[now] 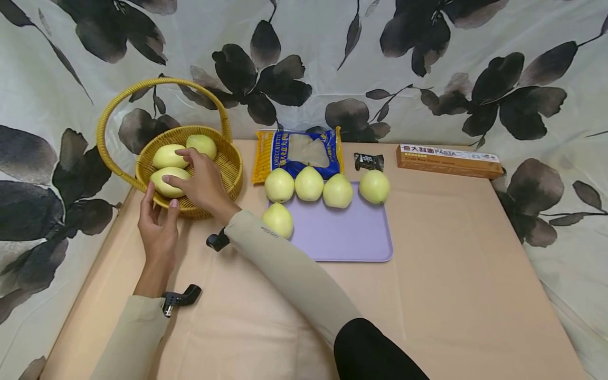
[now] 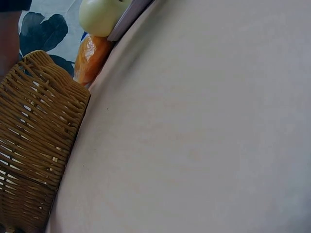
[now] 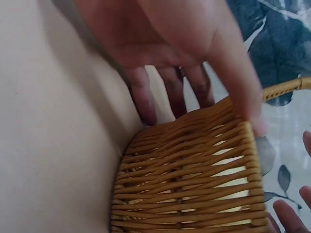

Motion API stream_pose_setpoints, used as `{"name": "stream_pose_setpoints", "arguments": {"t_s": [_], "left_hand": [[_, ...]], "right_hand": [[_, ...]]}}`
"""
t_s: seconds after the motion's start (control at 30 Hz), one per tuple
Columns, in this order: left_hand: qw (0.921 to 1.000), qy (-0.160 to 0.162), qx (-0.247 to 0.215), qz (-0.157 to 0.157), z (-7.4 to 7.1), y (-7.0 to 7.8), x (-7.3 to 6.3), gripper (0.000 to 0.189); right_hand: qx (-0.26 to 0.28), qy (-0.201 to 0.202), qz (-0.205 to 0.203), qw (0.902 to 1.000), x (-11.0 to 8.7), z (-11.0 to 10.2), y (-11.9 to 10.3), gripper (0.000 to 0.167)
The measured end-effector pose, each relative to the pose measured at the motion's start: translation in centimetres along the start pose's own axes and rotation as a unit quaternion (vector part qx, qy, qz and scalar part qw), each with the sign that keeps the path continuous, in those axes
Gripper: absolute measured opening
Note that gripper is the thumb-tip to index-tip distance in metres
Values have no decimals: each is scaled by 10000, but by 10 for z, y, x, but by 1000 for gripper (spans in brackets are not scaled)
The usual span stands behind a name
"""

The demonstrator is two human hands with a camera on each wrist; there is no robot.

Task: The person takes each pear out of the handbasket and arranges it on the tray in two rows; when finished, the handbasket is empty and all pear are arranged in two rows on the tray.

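Observation:
A yellow wicker basket [image 1: 236, 182] with a tall handle stands at the left, holding three pale green pears: a near one [image 1: 166, 184], one behind it [image 1: 167, 156] and one at the back [image 1: 201, 143]. My right hand [image 1: 204, 182] reaches over the basket with fingers spread, thumb over the near pear and fingertips over the one behind. My left hand [image 1: 159, 232] is at the basket's near left side. In the right wrist view, the left thumb [image 3: 250, 107] touches the rim while its fingers extend along the outside wall.
A lilac tray [image 1: 342, 237] right of the basket bears several more pears [image 1: 338, 191]. Behind it lies an orange and blue pasta bag [image 1: 299, 150]. A small black wrapped packet [image 1: 368, 161] and a long pasta box [image 1: 448, 162] lie farther right, near the floral cloth backdrop.

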State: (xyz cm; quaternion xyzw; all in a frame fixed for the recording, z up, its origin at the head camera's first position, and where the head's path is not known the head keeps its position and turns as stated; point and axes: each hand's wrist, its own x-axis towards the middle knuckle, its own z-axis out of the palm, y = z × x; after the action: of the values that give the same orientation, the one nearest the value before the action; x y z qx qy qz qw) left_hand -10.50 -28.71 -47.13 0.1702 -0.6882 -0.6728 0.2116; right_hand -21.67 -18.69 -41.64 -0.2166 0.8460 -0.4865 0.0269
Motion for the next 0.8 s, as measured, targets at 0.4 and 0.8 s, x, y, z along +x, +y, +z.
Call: {"name": "stream_pose_setpoints", "arguments": {"t_s": [0.4,0.8], "left_hand": [[10000,-3,-7,-61,0,-9,5,70],[9999,-9,-131,10,-1,-6,6,70]], "right_hand": [[-265,-341,16,9991,18,8,11,67],[-815,-827,169,9931,29,15,9,65]]}}
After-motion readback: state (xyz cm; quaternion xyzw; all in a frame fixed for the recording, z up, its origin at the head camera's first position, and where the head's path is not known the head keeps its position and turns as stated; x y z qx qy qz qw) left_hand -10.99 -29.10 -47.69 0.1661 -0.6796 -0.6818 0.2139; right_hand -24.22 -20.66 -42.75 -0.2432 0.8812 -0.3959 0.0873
